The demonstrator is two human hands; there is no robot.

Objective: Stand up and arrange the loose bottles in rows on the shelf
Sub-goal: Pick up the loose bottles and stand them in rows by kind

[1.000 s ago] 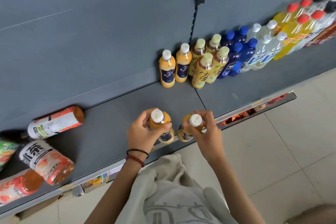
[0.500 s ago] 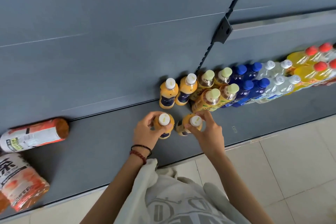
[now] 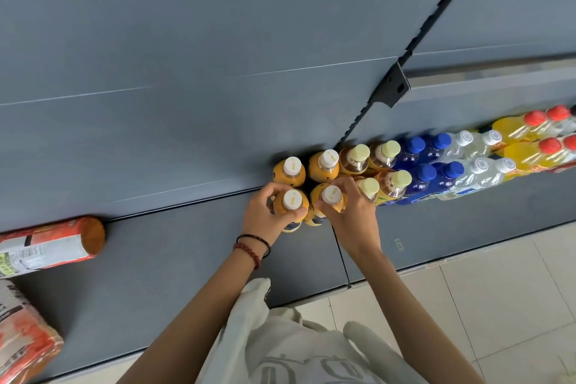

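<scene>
My left hand (image 3: 265,212) grips an upright orange juice bottle with a white cap (image 3: 292,200). My right hand (image 3: 352,212) grips a second orange juice bottle (image 3: 331,195) right beside it. Both stand on the grey shelf (image 3: 187,259), directly in front of two matching orange bottles (image 3: 324,165) at the back wall. To the right runs a double row: amber tea bottles with pale yellow caps (image 3: 389,179), blue bottles (image 3: 420,171), clear bottles (image 3: 480,165) and yellow bottles with red caps (image 3: 530,146).
Large orange-labelled bottles lie on their sides at the left: one (image 3: 50,246) near the back wall, another (image 3: 21,340) at the shelf's front corner. A black bracket (image 3: 391,89) sticks out of the back panel. Tiled floor (image 3: 483,305) is at lower right.
Both hands have carried their orange bottles from the shelf's front edge back to just in front of the rear pair. The camera has moved in and tilted down.
</scene>
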